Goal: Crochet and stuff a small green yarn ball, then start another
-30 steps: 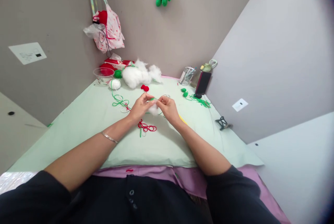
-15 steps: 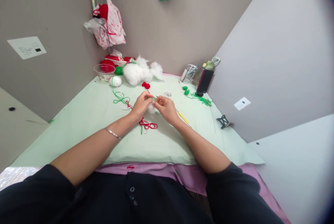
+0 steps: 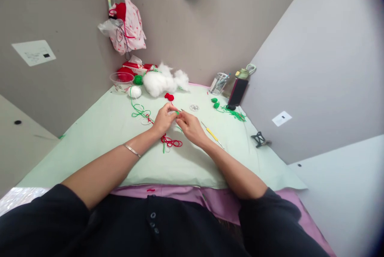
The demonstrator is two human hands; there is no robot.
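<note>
My left hand (image 3: 164, 121) is closed, pinching a small green crochet piece (image 3: 177, 112) between thumb and fingers. Against it, my right hand (image 3: 192, 127) is closed too, its fingertips meeting the left ones. A thin pointed tip shows above the right fingers; what it belongs to is hidden. Wisps of white stuffing (image 3: 176, 123) show faintly below the fingers. To the right of my right hand lies a yellow-handled crochet hook (image 3: 212, 134). Red yarn (image 3: 171, 141) is looped on the table just below my hands, and a red crochet piece (image 3: 169, 96) sits beyond them.
A pile of white stuffing (image 3: 160, 82), a clear tub (image 3: 121, 83) and a white ball (image 3: 135, 92) stand at the back left. Green yarn (image 3: 139, 110) trails nearby. Back right are green crochet pieces (image 3: 216, 105), a pen cup (image 3: 219, 84), a phone (image 3: 238, 92) and a black claw clip (image 3: 260, 140).
The white stuffing that showed between my hands is now mostly hidden. My right hand has turned inward slightly over the green piece. The whole view has shifted a little.
</note>
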